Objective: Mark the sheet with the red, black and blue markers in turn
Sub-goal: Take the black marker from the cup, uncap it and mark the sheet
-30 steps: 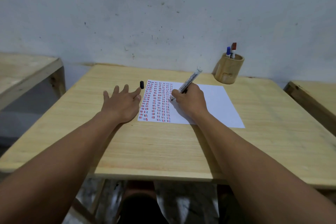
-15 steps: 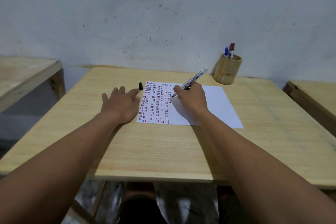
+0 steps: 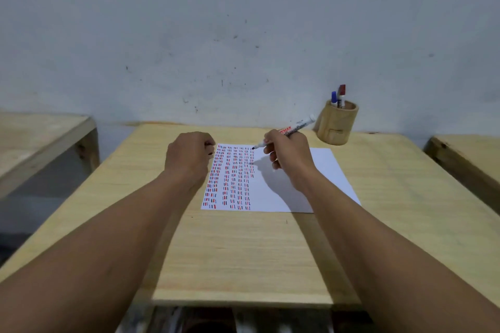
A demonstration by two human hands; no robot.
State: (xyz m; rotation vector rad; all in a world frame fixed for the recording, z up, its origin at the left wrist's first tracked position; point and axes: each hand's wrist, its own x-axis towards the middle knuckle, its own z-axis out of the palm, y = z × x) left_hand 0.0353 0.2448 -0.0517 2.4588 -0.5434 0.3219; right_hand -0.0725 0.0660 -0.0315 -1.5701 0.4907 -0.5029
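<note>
A white sheet (image 3: 319, 181) lies on the wooden table (image 3: 243, 257), its left half filled with columns of short red, black and blue dashes. My right hand (image 3: 289, 157) holds the uncapped black marker (image 3: 296, 127), whose tip hovers over the sheet's top edge by the last column. My left hand (image 3: 189, 157) is curled into a fist at the sheet's top left corner, and a dark bit that looks like the black cap shows between its fingers. The blue marker (image 3: 334, 97) and red marker (image 3: 342, 90) stand in a wooden cup (image 3: 336, 127) at the back right.
A grey-white wall rises right behind the table. Another wooden table (image 3: 40, 138) stands to the left and one more (image 3: 465, 159) to the right, each across a gap. The table's near edge is close to my body.
My left hand moved forward from lying flat and closed where the black cap lay; the cap no longer lies on the table. My right hand lifted the marker tip off the sheet.
</note>
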